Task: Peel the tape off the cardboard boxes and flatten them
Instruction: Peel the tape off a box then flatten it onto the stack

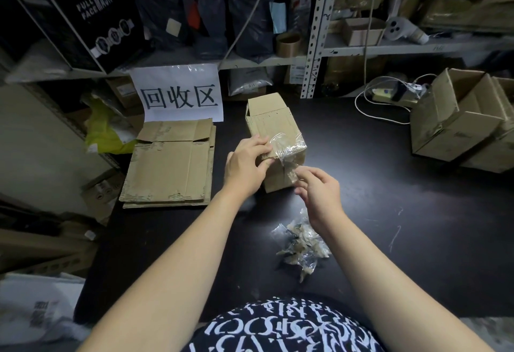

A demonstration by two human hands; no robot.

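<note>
Left hand [246,161] braces the near end of a small cardboard box [275,134], thumb and fingers closed on the edge of its near flap. Right hand [319,187], just to the right and slightly nearer the person, pinches the free end of a strip of clear tape [289,154] between thumb and fingertips; the strip runs up from that pinch to the box's near upper corner, where it is still stuck and wrinkled over the cardboard. The box lies on a dark table [389,198], its far flap standing open beyond both hands.

Below the right wrist, toward the person, a crumpled heap of removed tape [301,246] rests on the table (bits of brown paper fibre cling to it). To the left of the left hand, well apart from the box, lies a stack of flattened cardboard [169,165], with a white sign [178,93] bearing printed characters propped behind it. Far to the right of the right hand stand further unflattened cartons [459,120], near a white cable [372,107]. Metal shelving [314,31] crowded with bags and boxes rises beyond the table.
</note>
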